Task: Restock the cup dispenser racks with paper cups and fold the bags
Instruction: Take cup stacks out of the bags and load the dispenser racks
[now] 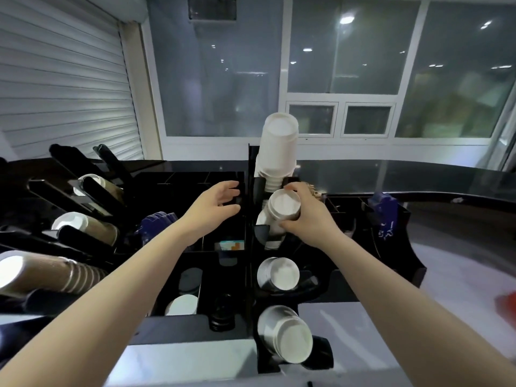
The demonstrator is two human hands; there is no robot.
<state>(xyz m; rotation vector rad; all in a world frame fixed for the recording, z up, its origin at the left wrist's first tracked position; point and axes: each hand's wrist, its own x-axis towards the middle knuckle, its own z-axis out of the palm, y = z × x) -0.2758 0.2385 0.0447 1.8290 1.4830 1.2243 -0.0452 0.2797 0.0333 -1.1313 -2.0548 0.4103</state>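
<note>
Seen from above, a person reaches both bare arms over a black cup dispenser rack [250, 208] standing on a dark, glossy counter [418, 174]. The right hand [308, 216] curls around a short stack of white paper cups [282, 209], thumb below and fingers over the top, holding it at the rack's second slot from the back. The left hand [216, 203] hovers just beside the rack's upright divider, fingers loosely spread and gripping nothing. Behind the held stack, a taller stack of white cups [279, 146] rises from the rearmost slot – close enough to crowd the right hand's fingers. Two more cup stacks fill the nearer slots [279, 273] and [287, 333]. To the left, angled holders carry brown sleeved cups [55, 270] (bottoms facing the camera). Blue packets [384, 208] sit in a compartment on the right. Behind everything are large windows [349, 65] and a white roller shutter [64, 74].
</note>
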